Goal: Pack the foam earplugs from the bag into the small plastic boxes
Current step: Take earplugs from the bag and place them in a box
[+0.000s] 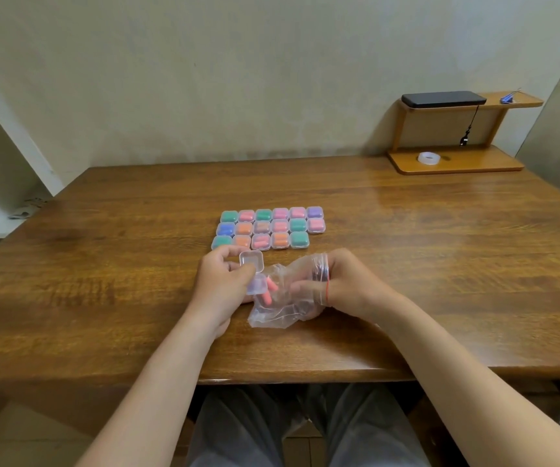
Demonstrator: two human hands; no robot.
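Plastic bag [277, 315], crinkled, sheathes the right hand [342, 281] — grip unclear — left hand [221, 281] pinches open square box [251, 260].

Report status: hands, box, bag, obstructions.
Left hand holds open box. Right hand grips bag, pink earplugs inside. Filled boxes in rows just beyond; nothing blocking.

Brown wooden tabletop [103, 264] lies open either side of the small clear plastic boxes [268, 227]; a two-tier wooden stand [457, 166] fills the far-right corner.
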